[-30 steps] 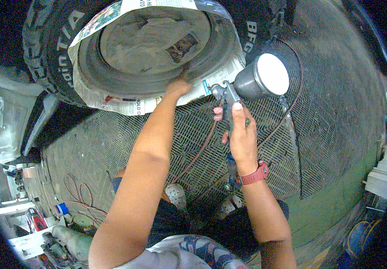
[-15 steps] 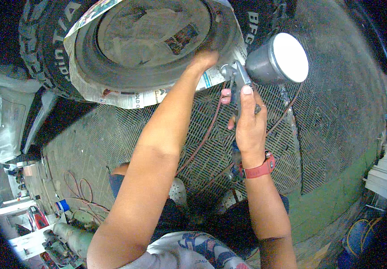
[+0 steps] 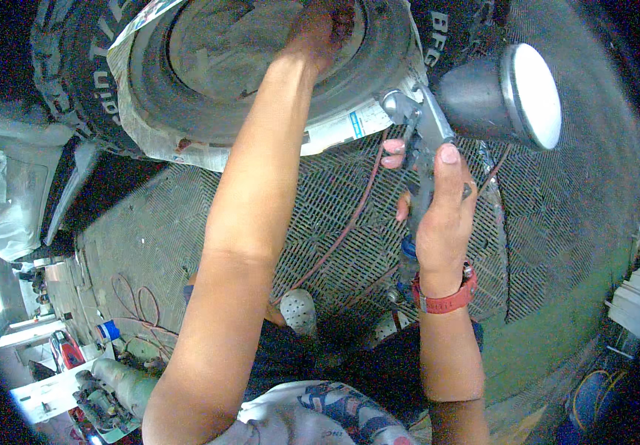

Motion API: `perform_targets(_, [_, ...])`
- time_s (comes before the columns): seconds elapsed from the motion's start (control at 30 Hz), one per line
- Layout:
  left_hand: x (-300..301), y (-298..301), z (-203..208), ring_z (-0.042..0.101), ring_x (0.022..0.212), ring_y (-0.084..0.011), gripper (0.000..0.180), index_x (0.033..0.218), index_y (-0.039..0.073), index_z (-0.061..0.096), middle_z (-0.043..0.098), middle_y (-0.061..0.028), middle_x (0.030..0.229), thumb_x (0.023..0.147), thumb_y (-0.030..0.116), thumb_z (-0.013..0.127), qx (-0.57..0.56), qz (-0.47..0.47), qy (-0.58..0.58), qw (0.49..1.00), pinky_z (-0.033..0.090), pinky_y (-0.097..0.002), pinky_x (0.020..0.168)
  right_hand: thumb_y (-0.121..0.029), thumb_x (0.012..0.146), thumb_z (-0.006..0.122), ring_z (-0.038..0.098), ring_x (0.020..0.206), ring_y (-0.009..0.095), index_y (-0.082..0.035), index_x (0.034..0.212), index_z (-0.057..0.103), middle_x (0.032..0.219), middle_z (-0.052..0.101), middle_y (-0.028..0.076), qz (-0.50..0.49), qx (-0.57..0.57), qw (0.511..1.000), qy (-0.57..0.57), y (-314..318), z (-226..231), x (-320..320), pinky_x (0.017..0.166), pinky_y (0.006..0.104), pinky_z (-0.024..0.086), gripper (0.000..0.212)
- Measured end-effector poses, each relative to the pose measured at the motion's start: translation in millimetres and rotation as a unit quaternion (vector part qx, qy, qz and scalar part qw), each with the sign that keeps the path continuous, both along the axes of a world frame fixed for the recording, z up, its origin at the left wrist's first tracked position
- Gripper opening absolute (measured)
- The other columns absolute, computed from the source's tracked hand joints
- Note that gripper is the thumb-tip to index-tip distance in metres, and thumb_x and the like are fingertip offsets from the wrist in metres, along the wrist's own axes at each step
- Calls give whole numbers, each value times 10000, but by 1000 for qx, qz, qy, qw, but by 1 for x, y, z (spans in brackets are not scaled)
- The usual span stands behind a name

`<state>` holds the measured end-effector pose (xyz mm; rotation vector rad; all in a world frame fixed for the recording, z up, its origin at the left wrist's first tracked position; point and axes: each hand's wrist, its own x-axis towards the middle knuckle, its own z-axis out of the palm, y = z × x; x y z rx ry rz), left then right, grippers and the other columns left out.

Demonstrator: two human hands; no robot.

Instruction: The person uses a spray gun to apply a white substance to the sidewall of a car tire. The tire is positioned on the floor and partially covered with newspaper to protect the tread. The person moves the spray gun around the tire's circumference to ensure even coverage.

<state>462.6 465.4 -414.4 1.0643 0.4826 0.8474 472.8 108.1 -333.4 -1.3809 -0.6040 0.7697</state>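
My right hand [image 3: 442, 200] is wrapped round the handle of a paint spray gun [image 3: 424, 119], thumb along its back. The gun's dark cup [image 3: 476, 96], with a white round end, sticks out to the right. Over the wheel reaches my left hand [image 3: 316, 37], in front of the grey, dusty wheel rim [image 3: 208, 67]. Its fingers are dark and smeared, so their pose does not show. Newspaper [image 3: 335, 137] lines the edge between the rim and the black tyre [image 3: 75, 81].
A reddish hose [image 3: 353, 222] runs over the patterned floor mat [image 3: 312, 189]. Plastic-covered car bodywork [image 3: 8, 185] stands at the left. A green tank-like machine [image 3: 123, 382] and a blue-ended can [image 3: 108, 330] sit at the lower left. A coiled yellow hose [image 3: 594, 393] lies lower right.
My left hand has moved up and slightly left, from the rim's lower edge to its upper middle. The spray gun in my right hand has shifted right and tilted a little.
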Motion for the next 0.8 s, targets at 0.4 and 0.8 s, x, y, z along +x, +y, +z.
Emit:
perform_targets(0.4, [-51,-39,73,551,664,-158,187,870,143,638,589,-4,749,1052,149,593,-92,152,-222,959,488,-297,642,-530,1160,340,734,940,171,-5,1345,678,1146,785,145,-6,-2,1000,-15,-5,-1,6,540,290,528,652])
perform_targets(0.8, [8,-114,2,626,768,-235,534,1502,49,596,718,-122,901,977,147,583,171,105,348,916,507,-419,708,-537,1150,376,725,931,166,-4,1362,678,1132,786,140,-23,-2,1000,-1,-5,-3,13,543,286,529,648])
